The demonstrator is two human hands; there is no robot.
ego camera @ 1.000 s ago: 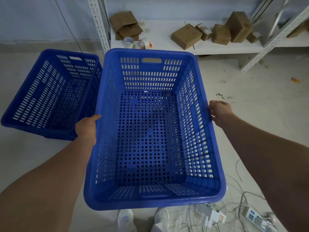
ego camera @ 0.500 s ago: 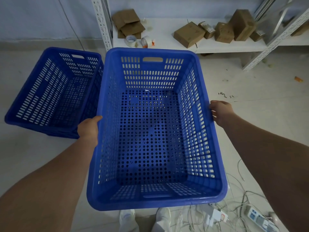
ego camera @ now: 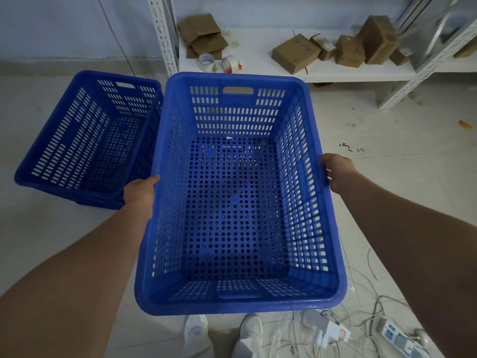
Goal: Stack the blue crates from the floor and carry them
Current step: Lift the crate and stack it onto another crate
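Observation:
I hold a large blue perforated crate in front of me, above the floor. My left hand grips its left long rim and my right hand grips its right long rim. The crate is empty. To its left, a second blue crate sits on the floor, its right rim tucked partly behind the held crate. It seems to rest on another crate beneath it, but I cannot tell for sure.
A low white shelf with cardboard boxes and tape rolls runs behind the crates, framed by slotted metal uprights. Tangled cables and a power strip lie at my lower right. My white shoes show below the crate.
The held crate has stayed almost in place between my hands. The view has shifted slightly, so the floor crate and shelf sit a little further right and lower.

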